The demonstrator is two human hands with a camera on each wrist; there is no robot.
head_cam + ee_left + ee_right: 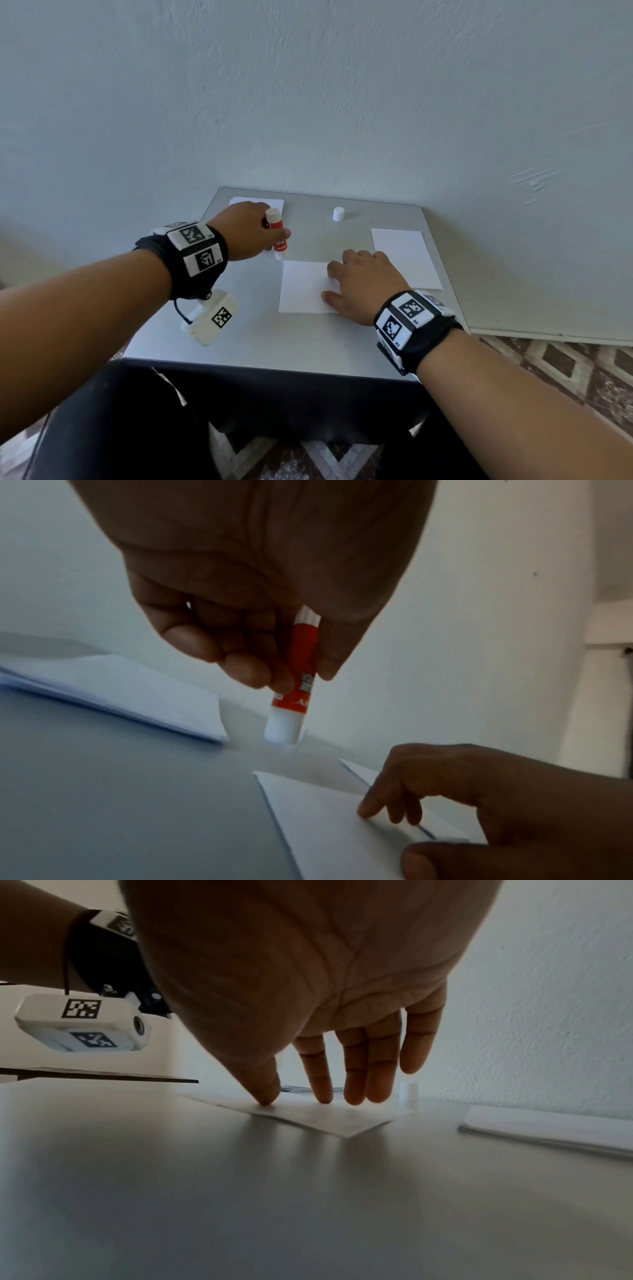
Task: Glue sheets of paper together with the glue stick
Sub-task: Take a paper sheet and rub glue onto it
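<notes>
one glue stick (278,236) (left grip (245,231)), one cap (338,214), three papers (306,286)

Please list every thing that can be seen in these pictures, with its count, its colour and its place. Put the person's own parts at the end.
table: one, grey, against the wall.
glue stick: one, red and white, upright in the left hand, tip down near the middle sheet's far left corner.
cap: one, white, standing at the table's far side.
middle sheet: one, white, table centre, under the right hand.
paper stacks: two, white, far left and right.
wall: pale, behind the table.
floor: patterned brown tiles.
wristbands: two, black and white, left, right.
left hand: grips the glue stick.
right hand: fingers pressing the middle sheet.
</notes>
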